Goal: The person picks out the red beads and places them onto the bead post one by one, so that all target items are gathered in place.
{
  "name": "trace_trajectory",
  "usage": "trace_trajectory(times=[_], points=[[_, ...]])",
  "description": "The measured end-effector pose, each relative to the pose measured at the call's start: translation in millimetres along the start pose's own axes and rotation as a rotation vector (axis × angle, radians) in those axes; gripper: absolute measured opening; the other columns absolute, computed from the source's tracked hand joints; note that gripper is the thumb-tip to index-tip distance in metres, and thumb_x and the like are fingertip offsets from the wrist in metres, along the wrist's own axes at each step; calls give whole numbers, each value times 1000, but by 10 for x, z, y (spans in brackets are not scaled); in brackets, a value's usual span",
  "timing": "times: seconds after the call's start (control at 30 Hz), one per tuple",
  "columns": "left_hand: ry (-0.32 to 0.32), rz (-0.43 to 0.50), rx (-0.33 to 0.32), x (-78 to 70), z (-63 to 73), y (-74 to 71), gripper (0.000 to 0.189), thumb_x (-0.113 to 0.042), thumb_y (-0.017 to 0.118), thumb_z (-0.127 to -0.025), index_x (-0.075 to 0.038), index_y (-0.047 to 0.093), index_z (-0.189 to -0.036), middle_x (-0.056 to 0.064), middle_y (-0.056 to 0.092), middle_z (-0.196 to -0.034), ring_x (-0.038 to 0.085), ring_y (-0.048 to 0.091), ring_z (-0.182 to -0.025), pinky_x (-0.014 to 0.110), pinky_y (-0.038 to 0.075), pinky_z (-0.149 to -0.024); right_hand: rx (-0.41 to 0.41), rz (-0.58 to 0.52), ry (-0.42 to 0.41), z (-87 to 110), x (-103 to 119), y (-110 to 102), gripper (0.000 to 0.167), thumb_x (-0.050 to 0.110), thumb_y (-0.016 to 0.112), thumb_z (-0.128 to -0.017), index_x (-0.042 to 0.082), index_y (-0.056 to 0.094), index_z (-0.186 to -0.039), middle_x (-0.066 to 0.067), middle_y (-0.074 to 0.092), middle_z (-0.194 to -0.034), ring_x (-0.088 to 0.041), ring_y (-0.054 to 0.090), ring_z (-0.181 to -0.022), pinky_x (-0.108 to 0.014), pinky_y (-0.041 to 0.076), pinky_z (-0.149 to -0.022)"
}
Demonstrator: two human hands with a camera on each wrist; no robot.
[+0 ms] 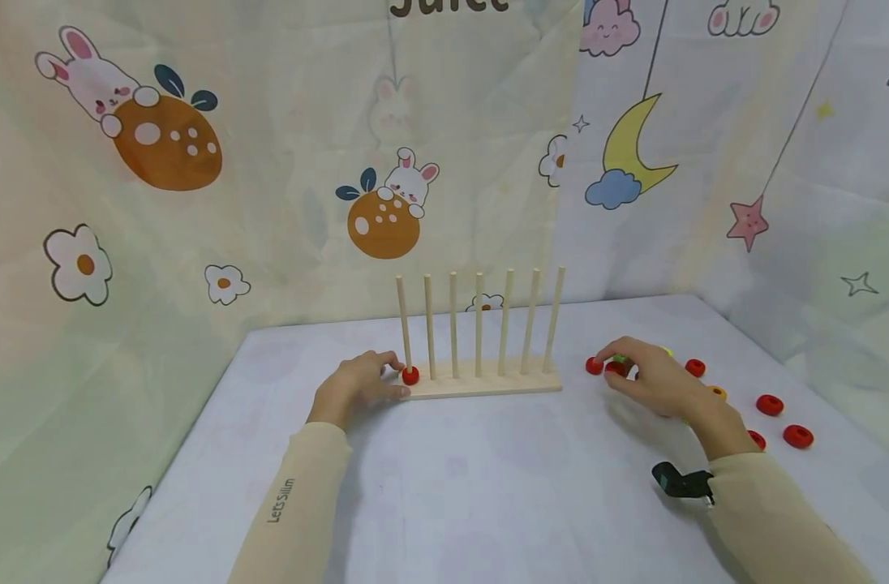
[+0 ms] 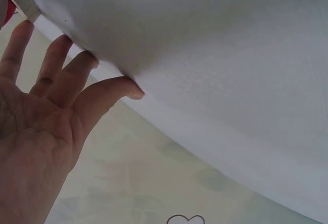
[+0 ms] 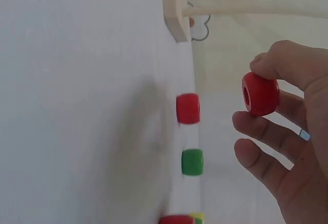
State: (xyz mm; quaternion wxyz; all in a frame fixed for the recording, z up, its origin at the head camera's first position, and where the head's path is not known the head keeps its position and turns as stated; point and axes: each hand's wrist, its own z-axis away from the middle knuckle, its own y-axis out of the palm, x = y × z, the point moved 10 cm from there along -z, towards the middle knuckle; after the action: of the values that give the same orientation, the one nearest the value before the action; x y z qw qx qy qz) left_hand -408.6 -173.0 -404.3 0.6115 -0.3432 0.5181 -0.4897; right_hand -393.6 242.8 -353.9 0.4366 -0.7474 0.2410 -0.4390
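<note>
A wooden peg stand [image 1: 481, 387] with several upright pegs stands on the table, and one red bead [image 1: 410, 375] sits at the foot of its leftmost peg. My left hand [image 1: 360, 380] holds the stand's left end between thumb and index finger; the other fingers extend loosely in the left wrist view. Above the table right of the stand, my right hand [image 1: 652, 377] pinches another red bead [image 3: 261, 95] between thumb and fingertips, its hole visible in the right wrist view. Below that hand lie a red bead [image 3: 188, 108] and a green bead [image 3: 192, 162].
More beads lie scattered at the right, including red ones [image 1: 798, 436] and a yellow one [image 1: 718, 392], some hidden behind the right hand and forearm. A black device [image 1: 681, 481] is attached at the right wrist. Printed cloth [image 1: 291, 203] hangs behind the table [image 1: 488, 487].
</note>
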Motion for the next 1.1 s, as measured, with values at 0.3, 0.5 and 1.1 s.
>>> trace_trajectory(times=[0.3,0.5,1.1], points=[[33,-5,-16,-49,-2,0,50,-47,76,-90,-30,60,-134,9,59,-134,38,56,-123,60,48,-100,-7,-7,-4,-73,198,54,18,17,75,-94,16,71,-112,1,68,-106,-19,60,-89,-25,55,-70],[8,5,-17,-22,17,12,48,-48,77,-89,-31,60,-131,7,59,-124,34,57,-113,58,50,-95,-42,-33,-75,-149,353,-29,26,17,79,-92,14,70,-116,0,70,-108,-19,66,-91,-30,59,-77],[-13,28,-20,1,55,13,49,-47,77,-90,-32,61,-134,8,58,-134,40,54,-123,63,48,-97,-19,-140,-222,-321,778,54,35,4,76,-91,10,68,-124,-2,71,-115,-17,70,-91,-30,61,-79]])
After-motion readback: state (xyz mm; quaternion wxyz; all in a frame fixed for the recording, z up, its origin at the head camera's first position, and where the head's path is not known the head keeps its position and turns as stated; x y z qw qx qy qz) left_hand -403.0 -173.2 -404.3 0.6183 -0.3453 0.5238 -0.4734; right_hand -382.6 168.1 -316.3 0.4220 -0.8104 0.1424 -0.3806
